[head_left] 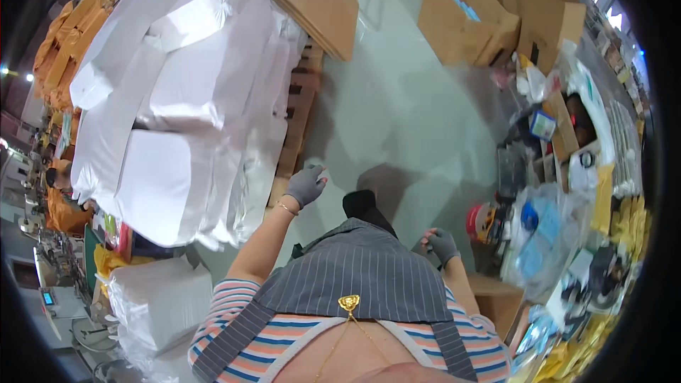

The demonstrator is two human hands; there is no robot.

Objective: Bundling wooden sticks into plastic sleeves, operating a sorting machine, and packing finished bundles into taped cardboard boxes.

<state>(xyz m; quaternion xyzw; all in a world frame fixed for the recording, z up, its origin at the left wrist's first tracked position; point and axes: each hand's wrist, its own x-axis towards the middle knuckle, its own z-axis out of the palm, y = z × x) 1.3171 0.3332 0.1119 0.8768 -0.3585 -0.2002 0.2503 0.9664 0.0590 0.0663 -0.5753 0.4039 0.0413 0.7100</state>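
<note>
My left hand (306, 186), in a grey glove with bare fingertips, hangs over the floor beside a wooden pallet (301, 103). Its fingers are curled in and I see nothing held. On the other side, my right hand (443, 244) wears a matching glove, fingers also curled with no object showing. It is apart from the nearby goods; a red-and-yellow round item (482, 223) lies to its right. One dark shoe (360, 204) shows ahead of my striped apron (355, 266).
White-wrapped stacks (191, 85) rise on the left. Flat cardboard sheets (323, 7) lean at their far end. Open cardboard boxes (489, 18) stand far right, and clutter with a clear plastic bag (535, 234) lines the right. Pale green floor (404, 99) runs between.
</note>
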